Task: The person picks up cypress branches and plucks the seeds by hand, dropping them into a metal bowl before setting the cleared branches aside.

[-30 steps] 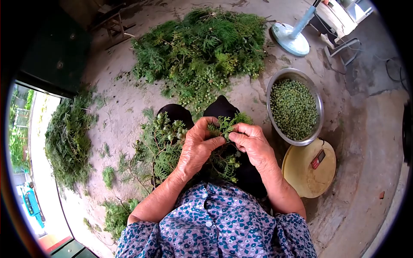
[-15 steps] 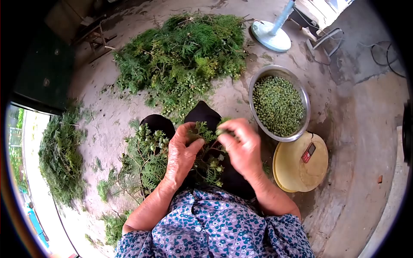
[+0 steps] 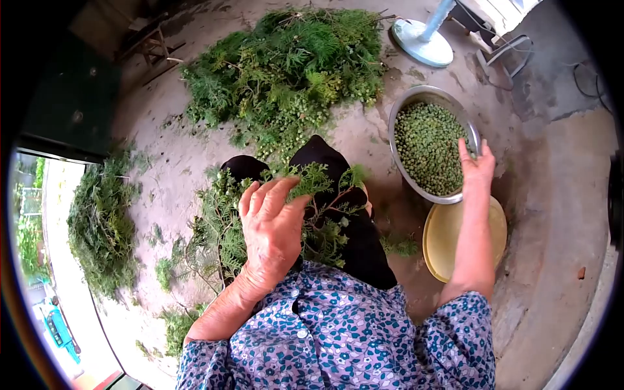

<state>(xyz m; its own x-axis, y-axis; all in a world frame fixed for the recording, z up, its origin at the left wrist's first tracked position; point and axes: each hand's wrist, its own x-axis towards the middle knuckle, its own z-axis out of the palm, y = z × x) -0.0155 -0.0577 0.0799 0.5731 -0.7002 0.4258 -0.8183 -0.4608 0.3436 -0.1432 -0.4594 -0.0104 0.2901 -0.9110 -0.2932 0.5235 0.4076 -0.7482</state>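
Note:
My left hand (image 3: pixel 268 224) is over my lap, its fingers curled round a green cypress sprig (image 3: pixel 315 179) that sticks out past the fingertips. More leafy cypress branches (image 3: pixel 231 250) lie across my dark-trousered legs, partly hidden by that hand. Out to the right, my right hand (image 3: pixel 478 166) is at the near right rim of a metal bowl (image 3: pixel 398 153), fingers apart and nothing seen in them. Small round green cones (image 3: pixel 426 146) fill much of the bowl.
A big heap of cypress branches (image 3: pixel 286 71) lies on the floor ahead, and another pile (image 3: pixel 101 227) at the left. A yellow round stool or lid (image 3: pixel 442 250) stands below the bowl. A pale blue stand base (image 3: pixel 422 45) is at the back right.
My right hand has moved from beside the left hand over my lap out to the bowl, and its fingers have spread. My left hand stays at the branches. The view has shifted slightly.

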